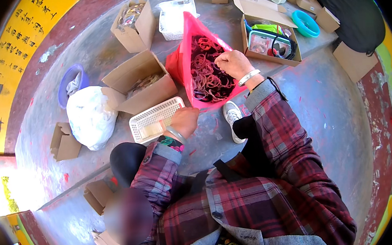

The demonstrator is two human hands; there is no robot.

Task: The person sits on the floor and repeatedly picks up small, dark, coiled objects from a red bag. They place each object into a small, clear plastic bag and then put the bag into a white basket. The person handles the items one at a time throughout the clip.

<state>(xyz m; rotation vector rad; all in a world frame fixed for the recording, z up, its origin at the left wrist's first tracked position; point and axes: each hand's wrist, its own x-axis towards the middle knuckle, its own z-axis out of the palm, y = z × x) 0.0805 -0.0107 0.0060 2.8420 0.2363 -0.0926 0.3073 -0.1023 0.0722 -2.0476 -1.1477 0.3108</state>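
A pink plastic bag (pixel 227 96) stands open in front of me, full of tangled reddish cords or loops (pixel 207 68). Over its right side is my right hand (pixel 235 64), fingers bent together in a pinch; whatever they hold is too small to make out. My left hand (pixel 185 123) is closed beside the bag's near left corner, its fingertips turned away, so I cannot tell what is in it. Just left of that hand lies a white perforated basket (pixel 136 124), with a pale flat bundle (pixel 152 129) inside.
Cardboard boxes (pixel 143 31) stand around the bag, one open box (pixel 160 89) directly left. A white stuffed bag (pixel 92 117) and a purple basin (pixel 64 85) are farther left. At the right back are a box of packets (pixel 270 41) and a turquoise basin (pixel 306 24). My shoe (pixel 232 114) is near.
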